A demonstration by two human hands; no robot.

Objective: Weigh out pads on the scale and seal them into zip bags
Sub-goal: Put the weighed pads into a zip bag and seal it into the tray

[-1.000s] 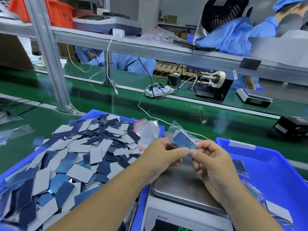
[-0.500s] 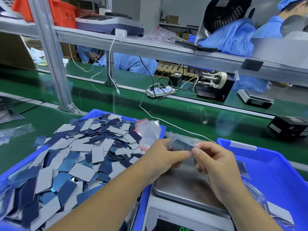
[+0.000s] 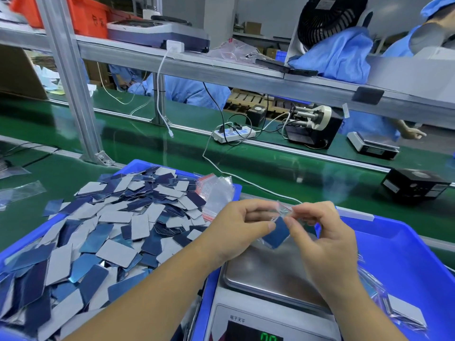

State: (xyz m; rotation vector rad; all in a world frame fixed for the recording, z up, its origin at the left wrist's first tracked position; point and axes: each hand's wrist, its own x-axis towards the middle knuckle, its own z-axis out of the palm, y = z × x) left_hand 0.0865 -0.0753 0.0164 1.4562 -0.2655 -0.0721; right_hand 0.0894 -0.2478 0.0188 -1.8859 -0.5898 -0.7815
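Hands, two, bare, raised over the steel platter of one white electronic scale (image 3: 268,274): the left hand (image 3: 236,232) and the right hand (image 3: 325,239) each pinch with thumb and forefinger the top edge of one small clear plastic zip bag with a red strip (image 3: 277,230), which hangs between them above the platter, not touching it. Inside the bag, one dark blue rectangular pad shows; whether more lie behind it cannot be told. The remaining fingers of both hands are loosely curled and hold nothing else. Scale display cut off by the lower edge, green digits only partly legible. Blue plastic trays, two: the left blue tray (image 3: 138,166), beside the scale, heaped with loose rectangular pads, blue on one face and grey on the other (image 3: 118,227), too many and too overlapped to count, its near corner cut off; the right blue tray (image 3: 403,244) holds filled clear bags (image 3: 394,306), number unclear, partly hidden by the right forearm. Bundle of empty clear zip bags with red strips (image 3: 216,190), one, resting at the far corner of the left tray on the pads. Green conveyor belt (image 3: 270,163) beyond the trays, one. White power strip (image 3: 234,135) on the belt's far side, one.
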